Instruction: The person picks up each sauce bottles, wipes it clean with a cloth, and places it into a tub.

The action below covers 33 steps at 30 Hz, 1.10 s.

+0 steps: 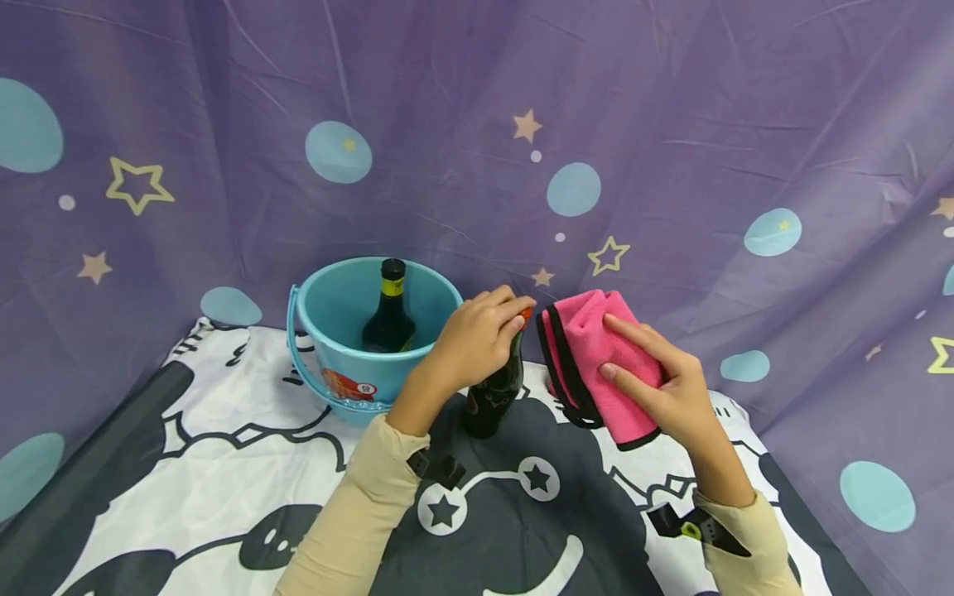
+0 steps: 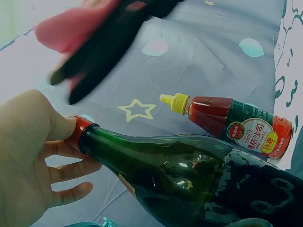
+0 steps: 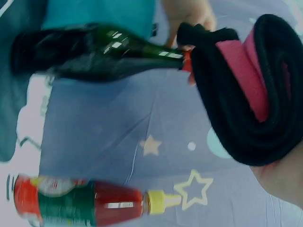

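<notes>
My left hand [image 1: 475,341] holds a dark green glass bottle [image 1: 495,399] by its red cap [image 2: 79,133], thumb on one side and fingers on the other. The bottle stands on the cloth-covered surface, leaning slightly in the head view. Just right of its neck, my right hand [image 1: 659,381] grips a folded pink towel [image 1: 596,356] with black edging. In the right wrist view the towel's folded edge [image 3: 227,104] overlaps the area by the cap; contact between them is unclear. A sauce bottle [image 2: 236,124] with a yellow nozzle stands behind, mostly hidden by the towel in the head view.
Left of the hands stands a light blue bucket [image 1: 350,368] with its handle hanging at the left. Inside it is a dark bottle [image 1: 389,319] with a yellow neck band. A purple patterned curtain [image 1: 462,124] hangs behind the sheep-print cloth [image 1: 246,447].
</notes>
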### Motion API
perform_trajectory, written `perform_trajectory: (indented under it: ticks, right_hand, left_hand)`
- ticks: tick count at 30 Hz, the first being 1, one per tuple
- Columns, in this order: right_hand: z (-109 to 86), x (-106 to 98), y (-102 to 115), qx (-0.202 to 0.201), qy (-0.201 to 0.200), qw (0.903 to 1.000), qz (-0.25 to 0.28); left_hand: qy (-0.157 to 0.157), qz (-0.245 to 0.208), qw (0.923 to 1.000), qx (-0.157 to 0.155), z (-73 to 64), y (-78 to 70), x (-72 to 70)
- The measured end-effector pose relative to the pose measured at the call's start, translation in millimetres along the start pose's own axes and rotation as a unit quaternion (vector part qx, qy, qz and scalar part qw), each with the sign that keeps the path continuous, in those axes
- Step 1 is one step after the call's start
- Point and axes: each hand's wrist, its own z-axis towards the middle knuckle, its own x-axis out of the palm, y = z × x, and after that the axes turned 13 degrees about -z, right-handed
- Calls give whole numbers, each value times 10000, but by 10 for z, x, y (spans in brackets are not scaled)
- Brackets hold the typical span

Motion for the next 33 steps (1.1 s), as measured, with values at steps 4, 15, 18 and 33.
perform_trajectory:
  ticks: [4, 15, 18, 33]
  right_hand:
    - [52, 39, 70, 243, 38, 9989, 404]
    - [112, 493, -43, -602, 294, 9976, -160]
    - [127, 580, -89, -839, 167, 9960, -269]
    - [66, 746, -223, -1105, -55, 9931, -378]
  left_hand:
    - [-44, -36, 10000, 68, -1, 12, -7]
    - [-11, -149, 9998, -92, -13, 14, -8]
    - [-47, -110, 9999, -34, -6, 11, -8]
    - [-77, -91, 9999, 45, 5, 15, 3]
